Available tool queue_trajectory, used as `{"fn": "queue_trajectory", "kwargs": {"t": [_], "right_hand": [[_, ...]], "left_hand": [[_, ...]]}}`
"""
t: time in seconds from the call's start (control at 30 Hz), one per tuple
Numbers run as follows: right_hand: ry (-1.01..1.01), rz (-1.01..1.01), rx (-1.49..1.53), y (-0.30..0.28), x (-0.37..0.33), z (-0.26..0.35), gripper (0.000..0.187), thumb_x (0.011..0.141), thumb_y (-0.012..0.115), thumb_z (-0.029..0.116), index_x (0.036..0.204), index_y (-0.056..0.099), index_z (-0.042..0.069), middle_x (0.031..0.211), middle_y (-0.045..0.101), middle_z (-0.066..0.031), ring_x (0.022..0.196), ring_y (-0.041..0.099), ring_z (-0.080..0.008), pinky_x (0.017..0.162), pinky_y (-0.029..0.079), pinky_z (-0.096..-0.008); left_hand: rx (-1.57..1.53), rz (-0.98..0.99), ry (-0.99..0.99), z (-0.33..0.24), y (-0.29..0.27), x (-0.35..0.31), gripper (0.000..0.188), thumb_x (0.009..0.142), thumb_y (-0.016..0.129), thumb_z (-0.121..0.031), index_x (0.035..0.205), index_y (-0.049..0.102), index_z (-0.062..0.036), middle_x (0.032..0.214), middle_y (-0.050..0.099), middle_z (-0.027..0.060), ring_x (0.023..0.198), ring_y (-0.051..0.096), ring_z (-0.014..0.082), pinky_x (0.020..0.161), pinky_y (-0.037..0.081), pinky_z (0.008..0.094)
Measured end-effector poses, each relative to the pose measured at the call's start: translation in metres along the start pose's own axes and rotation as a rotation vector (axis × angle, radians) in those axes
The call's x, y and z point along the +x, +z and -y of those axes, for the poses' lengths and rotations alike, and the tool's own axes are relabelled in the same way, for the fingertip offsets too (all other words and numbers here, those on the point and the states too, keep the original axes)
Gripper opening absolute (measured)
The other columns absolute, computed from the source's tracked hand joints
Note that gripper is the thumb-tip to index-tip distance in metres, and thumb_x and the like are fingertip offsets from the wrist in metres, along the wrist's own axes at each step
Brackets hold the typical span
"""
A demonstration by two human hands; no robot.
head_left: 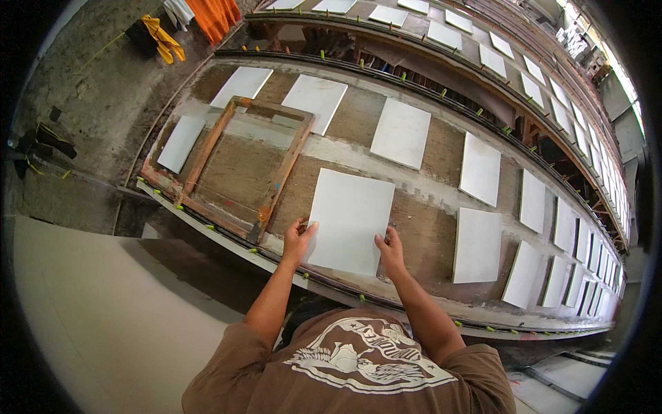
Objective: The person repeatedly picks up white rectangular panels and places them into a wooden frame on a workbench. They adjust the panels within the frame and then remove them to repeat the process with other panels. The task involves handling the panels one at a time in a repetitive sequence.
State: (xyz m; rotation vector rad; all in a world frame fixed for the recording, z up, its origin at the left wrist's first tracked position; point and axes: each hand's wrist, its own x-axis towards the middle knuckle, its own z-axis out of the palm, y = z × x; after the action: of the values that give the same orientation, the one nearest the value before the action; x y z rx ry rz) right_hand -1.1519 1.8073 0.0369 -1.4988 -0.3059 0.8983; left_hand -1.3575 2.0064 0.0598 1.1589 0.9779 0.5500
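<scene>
Between my two hands is a white rectangular sheet at the near edge of a long table. The fingers of my left hand close on its left edge, thumb on top. On its opposite side, my right hand grips the right edge in the same way. I cannot tell whether the sheet is lifted or resting on the tabletop. To the left of my left hand lies a worn wooden frame, its far right corner overlapping another white sheet.
More white sheets lie in two rows along the table to the right. Green clips line its edge rail. Another long table with sheets runs beyond. Orange cloth hangs at the far left. A pale surface is at lower left.
</scene>
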Motion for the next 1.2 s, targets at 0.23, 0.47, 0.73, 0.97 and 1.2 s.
{"fn": "queue_trajectory", "kwargs": {"t": [0.23,0.47,0.73,0.97,1.2], "right_hand": [[0.044,0.023,0.046,0.030,0.008,0.026,0.036,0.103,0.062,0.017,0.133,0.057,-0.002,0.118,0.066,-0.0096,0.106,0.061,-0.0168,0.092,0.049,-0.0330],[-0.035,0.025,0.076,0.040,0.025,0.026,0.041,0.101,0.064,0.013,0.137,0.053,-0.004,0.117,0.068,-0.0120,0.104,0.062,-0.0177,0.090,0.051,-0.0330],[-0.012,-0.137,0.108,0.087,0.030,0.037,0.041,0.101,0.063,0.009,0.137,0.047,-0.001,0.114,0.067,-0.0138,0.102,0.062,-0.0189,0.087,0.053,-0.0347],[-0.096,-0.206,-0.124,0.160,0.051,0.038,0.029,0.102,0.063,0.013,0.127,0.055,0.001,0.101,0.062,-0.0045,0.090,0.056,-0.0120,0.082,0.048,-0.0300],[-0.132,-0.255,-0.132,0.241,0.062,0.046,0.029,0.099,0.067,0.011,0.124,0.061,-0.003,0.102,0.067,-0.0059,0.091,0.060,-0.0128,0.083,0.049,-0.0301]], "left_hand": [[0.022,-0.047,0.060,-0.034,-0.019,-0.006,0.042,0.093,0.076,-0.022,0.127,0.068,0.0018,0.118,0.071,0.0058,0.104,0.063,0.0130,0.095,0.048,0.0280],[-0.025,-0.127,0.050,-0.060,-0.011,-0.007,0.041,0.093,0.077,-0.022,0.124,0.070,0.0026,0.111,0.072,0.0044,0.098,0.064,0.0127,0.090,0.049,0.0288],[0.063,-0.011,0.122,-0.064,-0.050,0.056,0.041,0.091,0.080,-0.017,0.126,0.070,-0.0006,0.107,0.073,0.0028,0.092,0.065,0.0093,0.085,0.050,0.0246],[0.153,-0.023,0.105,-0.080,-0.118,0.106,0.039,0.087,0.083,-0.017,0.121,0.073,-0.0015,0.094,0.072,0.0003,0.081,0.062,0.0074,0.075,0.050,0.0241],[0.327,-0.063,0.160,-0.090,-0.195,0.134,0.041,0.092,0.079,-0.029,0.117,0.074,0.0024,0.099,0.072,0.0090,0.085,0.065,0.0143,0.076,0.052,0.0283]]}}
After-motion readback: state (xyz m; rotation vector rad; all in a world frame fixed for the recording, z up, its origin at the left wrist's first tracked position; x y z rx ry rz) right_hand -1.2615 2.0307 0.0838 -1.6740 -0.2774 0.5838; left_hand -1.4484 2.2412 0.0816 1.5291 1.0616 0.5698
